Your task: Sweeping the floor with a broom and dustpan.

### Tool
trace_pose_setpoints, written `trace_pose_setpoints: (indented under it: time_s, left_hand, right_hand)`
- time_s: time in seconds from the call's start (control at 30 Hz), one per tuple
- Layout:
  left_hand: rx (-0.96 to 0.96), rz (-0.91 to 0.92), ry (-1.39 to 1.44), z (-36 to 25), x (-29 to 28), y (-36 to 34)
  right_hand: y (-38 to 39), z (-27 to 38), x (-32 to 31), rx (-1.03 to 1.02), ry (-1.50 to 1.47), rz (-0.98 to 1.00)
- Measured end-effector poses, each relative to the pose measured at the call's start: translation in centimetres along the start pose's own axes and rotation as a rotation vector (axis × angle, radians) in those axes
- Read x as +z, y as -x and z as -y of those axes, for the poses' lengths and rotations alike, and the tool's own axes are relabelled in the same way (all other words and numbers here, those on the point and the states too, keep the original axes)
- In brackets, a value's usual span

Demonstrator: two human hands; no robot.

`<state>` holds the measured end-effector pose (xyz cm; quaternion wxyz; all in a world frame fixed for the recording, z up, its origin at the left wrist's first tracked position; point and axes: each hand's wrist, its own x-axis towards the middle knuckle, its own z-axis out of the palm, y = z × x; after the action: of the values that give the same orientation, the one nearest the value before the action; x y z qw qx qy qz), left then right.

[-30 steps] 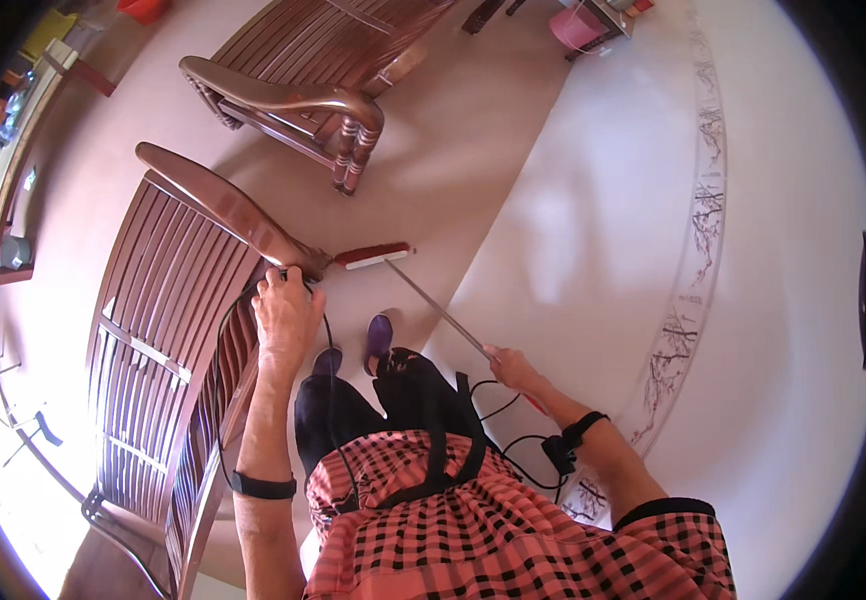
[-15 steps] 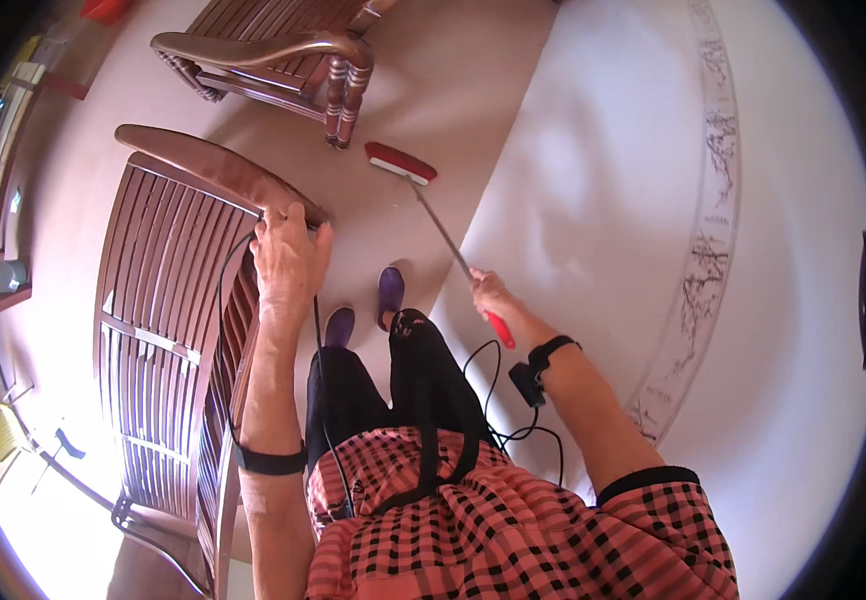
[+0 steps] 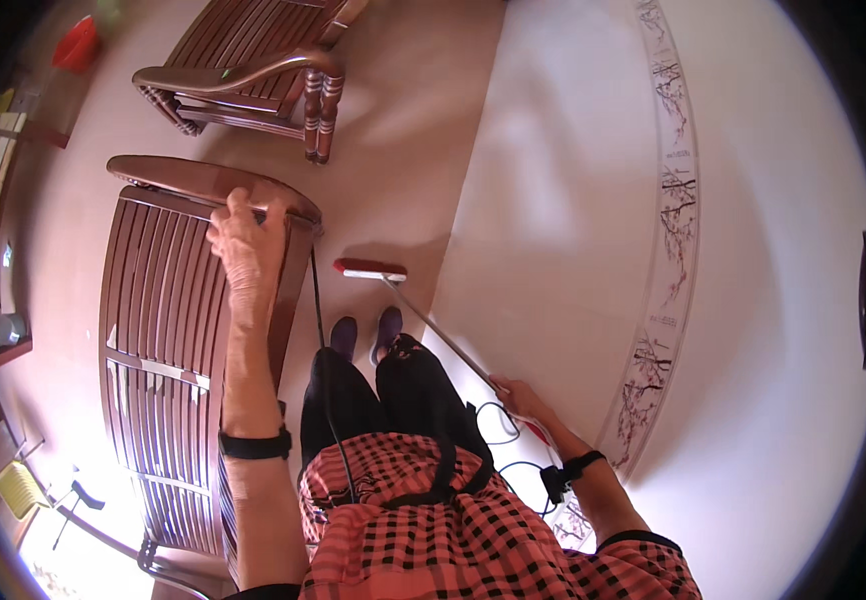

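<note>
My left hand point(image 3: 248, 240) grips the wooden slatted bench point(image 3: 163, 330) near the junction of its top slats and the curved armrest point(image 3: 183, 175). My right hand point(image 3: 513, 395), low on my right, is closed on the metal pole point(image 3: 438, 330) of a broom, whose red grip shows just past my fingers. The broom's red-and-white head point(image 3: 368, 270) lies on the floor beside the bench, just beyond my purple shoes point(image 3: 388, 330). A black cable hangs from near my left hand down past my legs.
A second wooden chair point(image 3: 243, 85) stands ahead. A wall point(image 3: 573, 230) with a branch-patterned border runs along my right. At the far left are a cluttered low table point(image 3: 8, 250), a red basin point(image 3: 78, 45) and a yellow object point(image 3: 15, 488).
The broom head went away from me toward the far chair, then came back nearer my shoes. My left hand has shifted leftward on the bench, and my right hand has dropped lower.
</note>
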<state>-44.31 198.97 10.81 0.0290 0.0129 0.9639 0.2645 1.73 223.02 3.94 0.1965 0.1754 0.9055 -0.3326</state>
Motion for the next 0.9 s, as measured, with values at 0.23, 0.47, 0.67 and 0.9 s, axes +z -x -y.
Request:
trace_pose_setpoints:
  time_s: [0.23,0.47,0.67,0.9]
  left_hand:
    - [-0.386,0.751,0.291,5.0,0.9,-1.8]
    - [0.168,0.509,0.652,-0.2,-0.7,-1.8]
    - [0.652,0.46,0.238,-5.2,-4.5,7.0]
    - [0.555,0.267,-0.084,1.2,-7.7,13.0]
  right_hand:
    - [-1.7,2.5,0.5,0.55,-0.353,-0.029]
    - [-12.7,-1.8,0.6,0.336,-0.247,-0.337]
    - [-16.6,0.3,1.1,0.53,-0.427,-0.09]
    - [-4.5,-1.1,8.8,0.484,-0.165,-0.003]
